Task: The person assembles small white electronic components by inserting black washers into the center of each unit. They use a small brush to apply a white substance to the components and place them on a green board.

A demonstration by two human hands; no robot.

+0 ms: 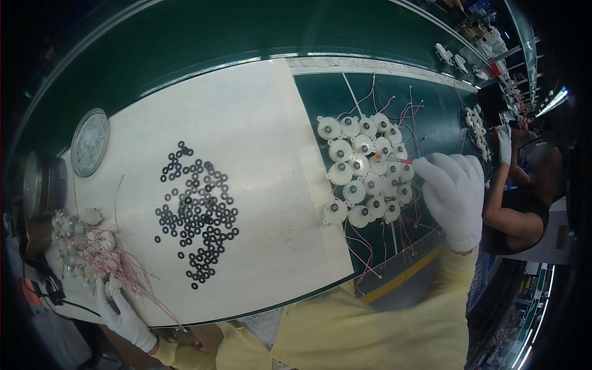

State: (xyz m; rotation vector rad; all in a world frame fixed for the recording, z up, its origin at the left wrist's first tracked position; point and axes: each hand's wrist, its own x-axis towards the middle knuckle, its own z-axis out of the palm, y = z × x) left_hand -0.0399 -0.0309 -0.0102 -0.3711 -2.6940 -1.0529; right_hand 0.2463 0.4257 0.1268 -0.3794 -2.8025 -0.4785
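My right hand [453,194], in a white glove, grips a small brush [398,160] with a reddish handle. Its brownish tip lies over a cluster of round white motors [354,191], each with a dark centre and thin pink and white wires. The motors sit close together at the right, partly on the white sheet and partly on the green mat. My left hand [120,314], also gloved, reaches to the near edge of a heaped pile of similar white parts [80,246] with pink wires [114,253]. Its fingers are stretched out and apart, touching the pile.
Many small black rings [203,216] lie scattered on the white sheet [265,185]. A round clear dish [90,143] and a round container [46,183] stand at the far left. More white parts [476,132] lie farther right, near a co-worker [524,209] with gloved hands.
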